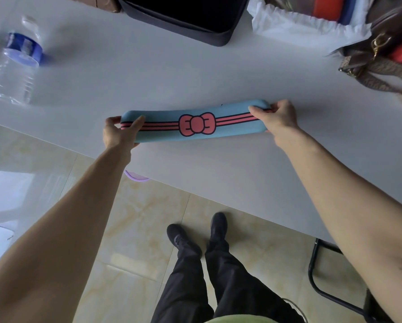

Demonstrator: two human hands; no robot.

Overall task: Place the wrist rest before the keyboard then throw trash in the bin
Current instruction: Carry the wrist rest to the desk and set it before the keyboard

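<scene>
The person stands at the near edge of the surface (218, 73), black shoes on the tiled floor. The left hand (118, 134) and right hand (278, 116) each grip one end of the blue wrist rest (195, 124) with its pink bow, held level low over the surface or just touching it; I cannot tell which. No keyboard is in view, so placing looks unfinished. Farther off, a plastic bottle (16, 64) lies on its side at the left, likely trash, not yet thrown away. At the far edge stands a black bin (183, 17).

Glossy beige tiled floor (134, 229), white table (195, 73), black chair frame (321, 276)
</scene>
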